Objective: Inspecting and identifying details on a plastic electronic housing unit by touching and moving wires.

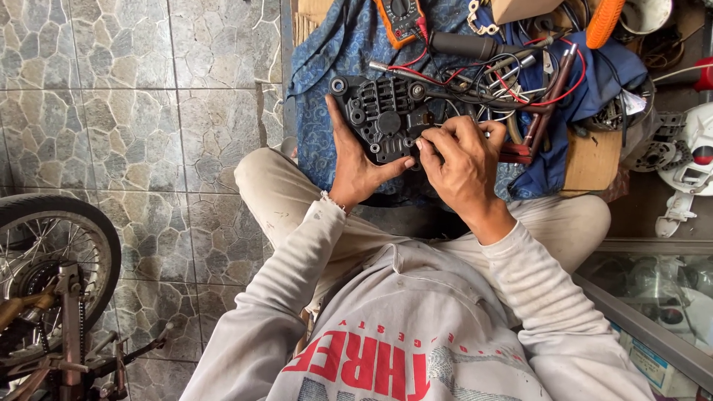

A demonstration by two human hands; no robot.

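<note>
Our left hand (359, 165) cups the black alternator rectifier plate (382, 117) from below, over the blue cloth (334, 52). Right hand (464, 167) is curled, fingertips pinched at its right edge. Multimeter (399, 18) and red leads (512, 85) lie beyond.

- Low tabletop (590, 160) of bare wood, just beyond the hands (416, 160), mostly hidden under a blue patterned cloth (349, 44).
- On the cloth, just past the fingers: tangle of red and black wires (512, 82), dark cylindrical handle (464, 46).
- Farther out: orange multimeter (399, 18), white chain links (479, 18), orange grip (603, 22).
- Right of the hands: plain blue cloth (609, 70) bunched up, brown tool handles (549, 104) across it.
- Left of the hands: stone-patterned tiled floor (134, 111), carrying a motorcycle wheel (52, 260).
</note>
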